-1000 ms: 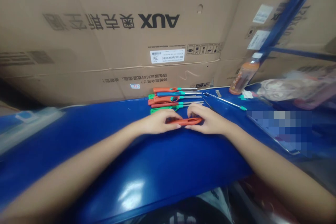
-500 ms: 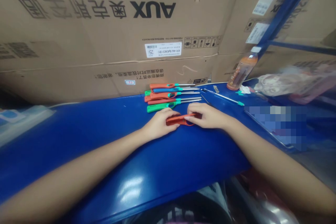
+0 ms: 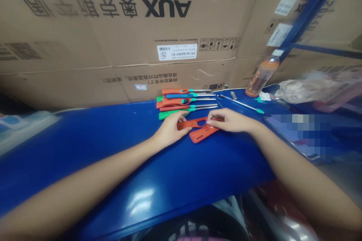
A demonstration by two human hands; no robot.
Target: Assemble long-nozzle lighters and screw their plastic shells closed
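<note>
Two orange halves of a lighter casing are apart in front of me. My left hand (image 3: 170, 125) pinches the left end of the casing half with the trigger hole (image 3: 191, 124). The fingers of my right hand (image 3: 233, 119) are closed at the right ends of both pieces. The other casing half (image 3: 201, 134), slotted, slants down and left from my right fingers, nearer to me. Just beyond my hands is a stack of long-nosed lighters (image 3: 175, 101) in orange, red, blue and green, their metal tubes pointing right. The green lighter (image 3: 171, 115) is nearest my left hand.
Right of the lighters lies a pen (image 3: 246, 106) with a teal end. Behind it stand a drink bottle (image 3: 263, 75) and crumpled white paper (image 3: 265, 96). A blurred-out flat device (image 3: 296, 135) is at right. Large cardboard boxes (image 3: 113, 45) wall the back of the blue table (image 3: 113, 184).
The orange casing, one piece between both hands before, is now in two halves. One half has swung toward me under my right hand, while my left hand keeps the other.
</note>
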